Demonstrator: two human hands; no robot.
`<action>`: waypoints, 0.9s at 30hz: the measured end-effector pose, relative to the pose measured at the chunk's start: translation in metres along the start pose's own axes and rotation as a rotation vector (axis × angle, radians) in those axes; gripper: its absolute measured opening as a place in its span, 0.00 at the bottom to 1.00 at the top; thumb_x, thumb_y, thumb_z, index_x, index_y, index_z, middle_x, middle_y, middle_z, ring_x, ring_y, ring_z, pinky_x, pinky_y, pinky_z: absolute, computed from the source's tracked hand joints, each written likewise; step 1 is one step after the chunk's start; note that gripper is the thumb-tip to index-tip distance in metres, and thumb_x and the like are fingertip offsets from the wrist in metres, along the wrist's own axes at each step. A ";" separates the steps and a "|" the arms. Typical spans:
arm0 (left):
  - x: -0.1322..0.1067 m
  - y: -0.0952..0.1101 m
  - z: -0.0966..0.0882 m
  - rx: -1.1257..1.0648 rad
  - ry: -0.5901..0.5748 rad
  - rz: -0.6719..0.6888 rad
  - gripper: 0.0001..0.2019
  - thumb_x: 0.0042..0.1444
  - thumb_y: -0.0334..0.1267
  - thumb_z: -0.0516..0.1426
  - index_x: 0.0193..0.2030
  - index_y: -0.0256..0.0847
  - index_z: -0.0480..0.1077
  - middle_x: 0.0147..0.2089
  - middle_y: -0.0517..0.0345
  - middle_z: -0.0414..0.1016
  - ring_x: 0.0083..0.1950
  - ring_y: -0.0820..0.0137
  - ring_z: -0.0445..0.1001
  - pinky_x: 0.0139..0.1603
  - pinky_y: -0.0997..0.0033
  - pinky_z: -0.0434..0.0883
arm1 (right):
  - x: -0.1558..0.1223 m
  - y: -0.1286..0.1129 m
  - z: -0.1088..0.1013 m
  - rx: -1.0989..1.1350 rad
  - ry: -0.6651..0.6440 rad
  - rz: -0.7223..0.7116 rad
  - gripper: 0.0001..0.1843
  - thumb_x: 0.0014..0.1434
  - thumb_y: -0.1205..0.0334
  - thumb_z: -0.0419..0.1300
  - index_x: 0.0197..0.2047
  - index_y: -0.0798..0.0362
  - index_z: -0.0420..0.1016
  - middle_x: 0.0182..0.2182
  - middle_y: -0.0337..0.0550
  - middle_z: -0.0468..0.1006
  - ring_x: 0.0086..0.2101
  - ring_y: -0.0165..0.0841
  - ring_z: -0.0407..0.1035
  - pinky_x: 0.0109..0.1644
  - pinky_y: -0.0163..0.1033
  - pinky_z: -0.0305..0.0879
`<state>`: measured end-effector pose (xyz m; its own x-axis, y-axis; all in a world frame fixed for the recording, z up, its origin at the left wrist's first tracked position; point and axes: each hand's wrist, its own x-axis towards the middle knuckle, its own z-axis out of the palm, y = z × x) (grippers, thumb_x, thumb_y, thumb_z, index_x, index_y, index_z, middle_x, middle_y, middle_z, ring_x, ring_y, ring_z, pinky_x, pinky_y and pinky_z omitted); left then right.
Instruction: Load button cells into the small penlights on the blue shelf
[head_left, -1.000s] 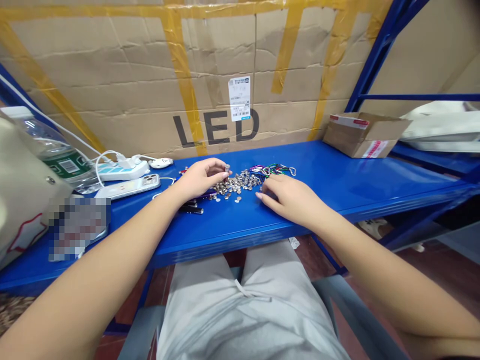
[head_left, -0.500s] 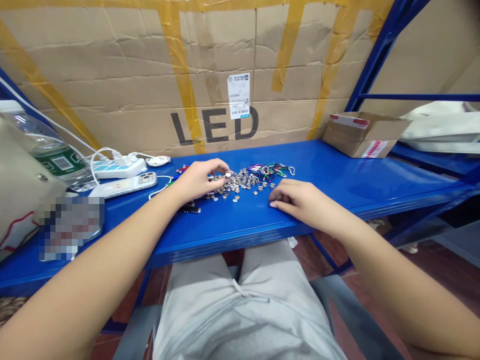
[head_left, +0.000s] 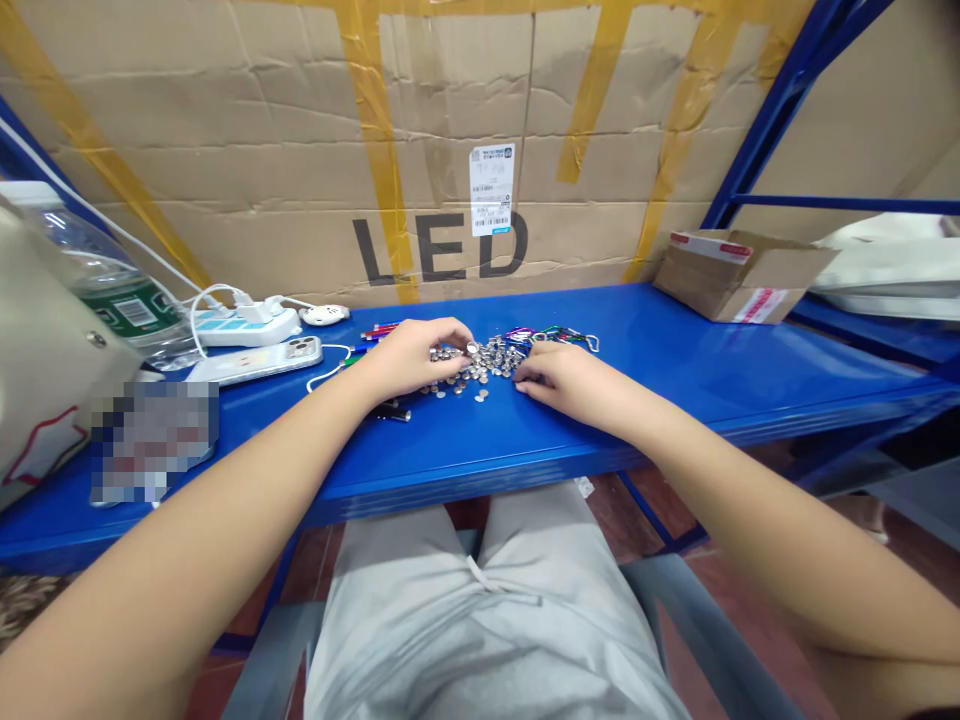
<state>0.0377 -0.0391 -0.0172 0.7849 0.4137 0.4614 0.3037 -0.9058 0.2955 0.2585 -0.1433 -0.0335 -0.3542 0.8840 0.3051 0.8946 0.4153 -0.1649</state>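
Observation:
A pile of small round silver pieces, like button cells [head_left: 481,372], lies on the blue table. My left hand [head_left: 409,358] is at the pile's left side, thumb and forefinger closed on one silver button cell. Curled at the pile's right edge is my right hand [head_left: 566,378]. Its fingertips are drawn together low over the table, and whatever they hold is hidden. Behind that hand lies a cluster of coloured carabiners [head_left: 559,335], partly covered. Red and blue pen-like tubes [head_left: 377,333] lie beyond my left hand, and black ones [head_left: 394,412] lie under its wrist.
A big taped carton [head_left: 442,130] marked LED stands along the back. At left are a power strip [head_left: 255,326], a phone [head_left: 259,362], a water bottle [head_left: 124,290] and a light-coloured bag [head_left: 52,370]. An open cardboard box [head_left: 739,272] sits at right.
My right hand has moved left to the pile's edge, with its fingers curled. My left hand keeps the silver button cell at its fingertips. The view has shifted slightly.

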 end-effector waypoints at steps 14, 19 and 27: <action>0.000 -0.001 0.002 -0.097 -0.013 -0.027 0.09 0.53 0.37 0.59 0.42 0.40 0.72 0.42 0.56 0.80 0.44 0.67 0.77 0.47 0.67 0.72 | 0.013 -0.012 0.000 0.099 0.263 -0.091 0.03 0.59 0.66 0.57 0.35 0.53 0.71 0.35 0.46 0.71 0.37 0.36 0.67 0.41 0.40 0.63; -0.001 0.006 0.000 -0.195 -0.003 -0.077 0.09 0.53 0.37 0.59 0.41 0.39 0.72 0.40 0.56 0.80 0.43 0.68 0.77 0.45 0.69 0.72 | 0.027 -0.023 -0.004 0.139 0.467 -0.202 0.04 0.59 0.67 0.56 0.35 0.53 0.72 0.35 0.45 0.71 0.34 0.34 0.67 0.38 0.39 0.63; -0.002 0.008 -0.003 -0.184 -0.013 -0.067 0.09 0.53 0.36 0.58 0.41 0.39 0.72 0.40 0.57 0.80 0.43 0.68 0.77 0.46 0.71 0.72 | 0.034 -0.020 0.002 0.114 0.494 -0.266 0.04 0.59 0.68 0.57 0.35 0.53 0.73 0.34 0.43 0.70 0.34 0.33 0.67 0.39 0.39 0.64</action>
<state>0.0373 -0.0468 -0.0135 0.7738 0.4700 0.4247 0.2524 -0.8437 0.4738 0.2278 -0.1214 -0.0218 -0.3689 0.5519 0.7479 0.7473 0.6546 -0.1145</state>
